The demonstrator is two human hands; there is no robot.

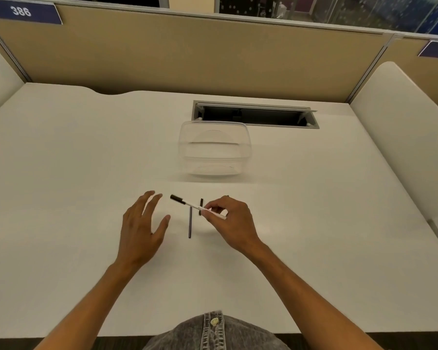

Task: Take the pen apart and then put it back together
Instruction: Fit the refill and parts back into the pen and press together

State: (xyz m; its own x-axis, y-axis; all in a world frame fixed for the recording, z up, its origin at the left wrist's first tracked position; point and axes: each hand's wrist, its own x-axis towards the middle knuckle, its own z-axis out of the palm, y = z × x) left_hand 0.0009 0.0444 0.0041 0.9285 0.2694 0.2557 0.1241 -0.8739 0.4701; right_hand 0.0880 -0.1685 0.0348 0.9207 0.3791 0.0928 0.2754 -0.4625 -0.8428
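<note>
1. Since loose parts already lie on the white desk [61, 152], the taking-apart looks at least partly done; whether reassembly has begun cannot be told from this view.
2. The right hand [232, 221] pinches the white pen barrel [202, 208] between thumb and fingertips, lifted just above the desk; its black end piece [177, 199] points up and left, toward the left hand.
3. The left hand [142, 228] holds nothing; its fingers are spread and nearly straight, hovering just beside the barrel's black end.
4. One thin dark refill [190, 223] lies on the desk between the two hands, running toward the person; one short black part [201, 207], perhaps the cap or end plug, lies just beyond the right fingertips, partly hidden by the barrel.
5. Count of pen pieces: three seen, namely one barrel, one refill, one short black part; any smaller piece is too small to tell.
6. Still to do, by my judgement: slide the refill back into the barrel; fit the short black part.
7. Other things: one clear plastic container [214, 152] farther back; one open cable hatch [256, 114] behind it.
</note>
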